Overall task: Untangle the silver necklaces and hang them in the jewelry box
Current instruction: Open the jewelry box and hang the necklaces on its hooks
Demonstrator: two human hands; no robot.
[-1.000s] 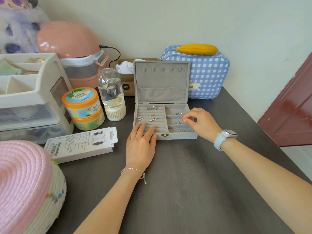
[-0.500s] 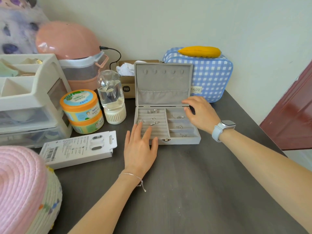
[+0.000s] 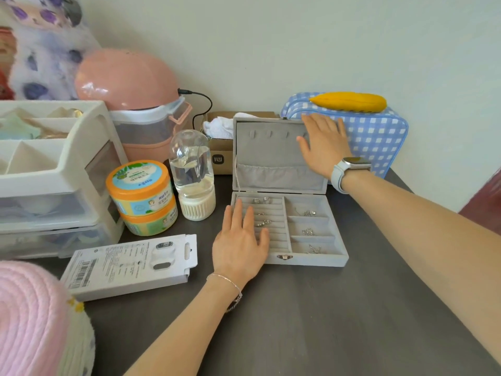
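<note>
Velvet lined the grey jewelry box [image 3: 320, 260], which stood open on the dark tabletop [image 3: 311, 321] with its lid [image 3: 268, 153] upright. The person's left hand [image 3: 240, 240] lay flat with fingers straight and spread, palm on the front left corner of the box and fingertips over the ring rolls [image 3: 271, 232], holding nothing. The right hand [image 3: 324, 143], also open with straight fingers, was raised in front of the upper right part of the lid, near the row of small hooks [image 3: 268, 133]; whether it touched the lining could not be told. A pale smartwatch [image 3: 349, 168] sat on the right wrist and a thin silver bracelet [image 3: 230, 283] on the left.

Silver rings [image 3: 261, 200] sat in the rolls. Small tangles of silver necklaces [image 3: 309, 213] lay in the three compartments on the right of the tray, one in each; nothing hung from the hooks.

Behind the box stood a blue gingham pouch [image 3: 376, 137] with a yellow banana-shaped thing [image 3: 349, 102] on top, and a small cardboard box [image 3: 221, 156] with white cloth in it. To the left were a clear bottle [image 3: 193, 172], two stacked orange-lidded tubs [image 3: 142, 196], a white product package [image 3: 130, 264], a white drawer organiser [image 3: 51, 175], a pink-lidded container [image 3: 135, 104] and a pink woven basket [image 3: 32, 318].
</note>
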